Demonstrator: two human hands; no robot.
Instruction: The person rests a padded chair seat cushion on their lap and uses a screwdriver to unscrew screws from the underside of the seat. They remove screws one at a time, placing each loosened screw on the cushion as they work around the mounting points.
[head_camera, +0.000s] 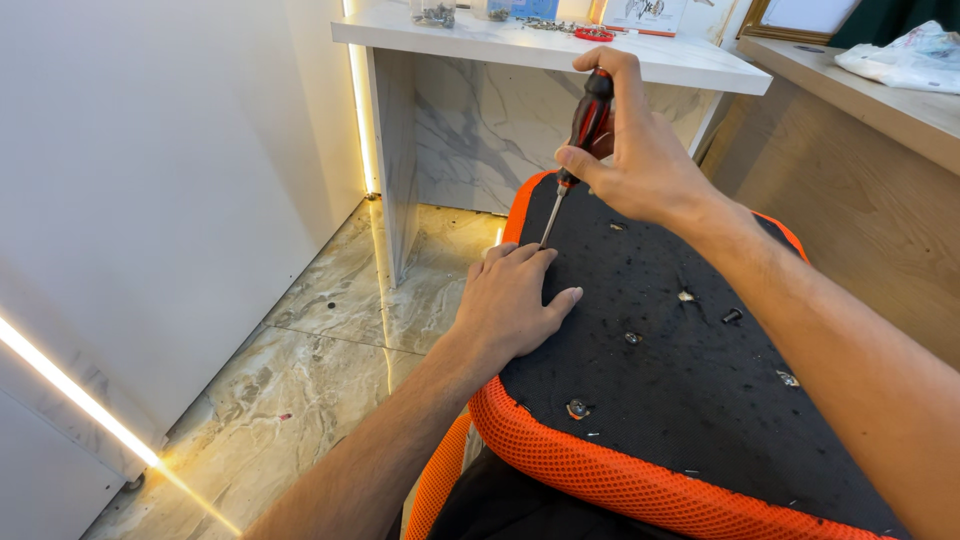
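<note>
An upturned chair seat (690, 390) lies in front of me, its black underside edged with orange mesh. My right hand (640, 160) grips a red and black screwdriver (585, 130), shaft pointing down at the seat's far left edge. My left hand (515, 300) rests flat on the black fabric, fingers curled right at the screwdriver's tip. Several screws and bolts (577, 408) sit in the underside.
A white marble-look desk (690, 60) stands just beyond the seat, with small jars and loose hardware on top. A wooden counter (880, 110) runs on the right. A white wall panel with a light strip is at left; marble floor tiles (320, 370) lie below.
</note>
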